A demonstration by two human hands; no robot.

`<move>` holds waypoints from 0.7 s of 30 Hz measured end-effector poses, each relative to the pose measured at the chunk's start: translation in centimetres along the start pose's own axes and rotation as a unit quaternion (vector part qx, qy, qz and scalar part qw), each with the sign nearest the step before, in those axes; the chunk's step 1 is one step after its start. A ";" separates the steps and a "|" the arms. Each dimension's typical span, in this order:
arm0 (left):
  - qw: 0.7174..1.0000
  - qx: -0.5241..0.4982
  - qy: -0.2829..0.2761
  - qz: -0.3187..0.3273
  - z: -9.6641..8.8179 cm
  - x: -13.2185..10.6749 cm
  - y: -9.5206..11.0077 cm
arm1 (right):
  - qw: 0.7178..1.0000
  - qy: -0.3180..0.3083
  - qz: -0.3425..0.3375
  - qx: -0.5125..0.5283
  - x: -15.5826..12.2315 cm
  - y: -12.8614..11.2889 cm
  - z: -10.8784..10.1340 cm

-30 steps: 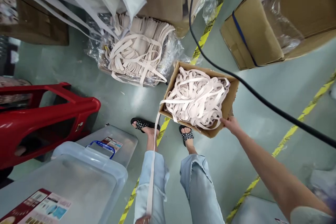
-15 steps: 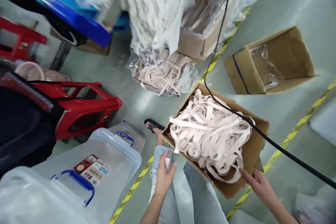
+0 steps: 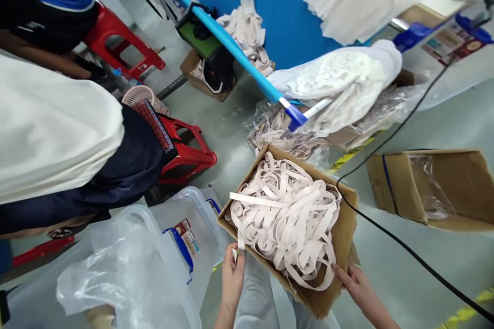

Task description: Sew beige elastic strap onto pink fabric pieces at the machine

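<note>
Below, green floor [image 3: 227, 128], yellow tape [image 3: 352, 156], red stools [image 3: 208, 158], left hand [image 3: 232, 273] pinching strap [image 3: 241, 237], right hand [image 3: 358, 287] clamped on box [image 3: 346, 234].

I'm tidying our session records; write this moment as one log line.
Left hand: holding pale strap | Right hand: gripping wall of cardboard box | Box contents: tangled straps | Black cable: crosses before box

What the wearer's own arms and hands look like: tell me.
The left hand and right hand are ordinary human hands, without gloves. The forearms are bare as far as they show: no sleeve, watch, bracelet or marking is visible. Whatever covers the upper arms lies out of view.
</note>
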State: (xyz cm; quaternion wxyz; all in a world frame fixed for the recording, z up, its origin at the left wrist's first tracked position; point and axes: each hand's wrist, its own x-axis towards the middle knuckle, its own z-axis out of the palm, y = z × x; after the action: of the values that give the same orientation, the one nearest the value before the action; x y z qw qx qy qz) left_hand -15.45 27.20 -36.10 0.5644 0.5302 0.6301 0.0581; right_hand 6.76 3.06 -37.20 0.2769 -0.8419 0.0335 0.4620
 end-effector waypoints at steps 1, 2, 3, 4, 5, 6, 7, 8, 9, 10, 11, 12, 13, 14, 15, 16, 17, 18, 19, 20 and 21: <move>1.000 -0.017 0.016 0.002 -0.1 1.0 0.6 | 1.000 -0.008 -0.001 0.011 0.6 -1.8 0.9; 0.999 -0.033 0.034 0.007 -0.3 2.0 1.2 | 1.000 -0.016 -0.004 0.021 1.3 -3.6 1.8; 0.997 -0.049 0.056 0.011 -0.4 3.1 1.9 | 0.999 -0.023 -0.008 0.027 1.9 -5.4 2.7; 0.995 -0.063 0.077 0.015 -0.5 4.3 2.7 | 0.999 -0.024 -0.013 0.028 2.6 -7.2 3.7; 0.992 -0.076 0.095 0.016 -0.6 5.4 3.5 | 0.999 -0.025 -0.018 0.030 3.3 -9.0 4.8; 0.991 -0.089 0.104 0.014 -0.8 6.4 4.5 | 0.999 -0.026 -0.023 0.032 4.0 -10.7 5.8; 0.989 -0.102 0.103 0.008 -1.1 7.3 5.4 | 0.999 -0.025 -0.028 0.034 4.7 -12.3 6.8; 0.989 -0.116 0.096 0.002 -1.3 8.2 6.3 | 0.999 -0.023 -0.033 0.035 5.5 -13.8 7.9; 0.987 -0.135 0.088 -0.004 -1.6 8.9 7.2 | 0.999 -0.018 -0.037 0.034 6.4 -15.2 8.9; 0.984 -0.156 0.079 -0.012 -1.8 9.5 8.0 | 0.999 -0.013 -0.040 0.032 7.3 -16.5 10.0; 0.981 -0.177 0.073 -0.022 -2.1 10.1 8.7 | 0.999 -0.005 -0.040 0.028 8.3 -17.8 11.0; 0.978 -0.195 0.067 -0.032 -2.2 10.6 9.3 | 0.999 0.004 -0.038 0.023 9.3 -19.0 11.9; 0.975 -0.210 0.063 -0.042 -2.4 11.2 9.8 | 0.999 0.012 -0.034 0.018 10.4 -20.1 12.8; 0.973 -0.219 0.058 -0.051 -2.5 11.7 10.2 | 0.999 0.019 -0.029 0.013 11.6 -21.2 13.7; 0.971 -0.225 0.054 -0.059 -2.6 12.2 10.5 | 0.999 0.024 -0.024 0.009 12.9 -22.3 14.6; 0.970 -0.227 0.050 -0.065 -2.7 12.7 10.8 | 0.999 0.025 -0.019 0.007 14.1 -23.4 15.4; 0.970 -0.227 0.046 -0.069 -2.8 13.3 11.1 | 1.000 0.024 -0.015 0.006 15.4 -24.5 16.2; 0.971 -0.224 0.044 -0.070 -2.8 13.9 11.5 | 1.000 0.020 -0.013 0.008 16.7 -25.7 17.0; 0.973 -0.216 0.043 -0.069 -2.9 14.4 11.9 | 1.000 0.016 -0.012 0.012 18.0 -26.8 17.8; 0.975 -0.207 0.041 -0.066 -2.8 15.0 12.5 | 1.000 0.010 -0.012 0.017 19.3 -27.9 18.5; 0.977 -0.199 0.042 -0.063 -2.8 15.5 13.0 | 1.000 0.005 -0.015 0.023 20.6 -29.0 19.2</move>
State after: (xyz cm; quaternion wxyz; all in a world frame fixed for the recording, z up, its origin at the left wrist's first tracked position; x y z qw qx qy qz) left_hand -6.66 45.66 -36.43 0.6338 0.3637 0.6613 0.1690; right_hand 13.00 41.22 -48.99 0.3026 -0.8378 0.0330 0.4532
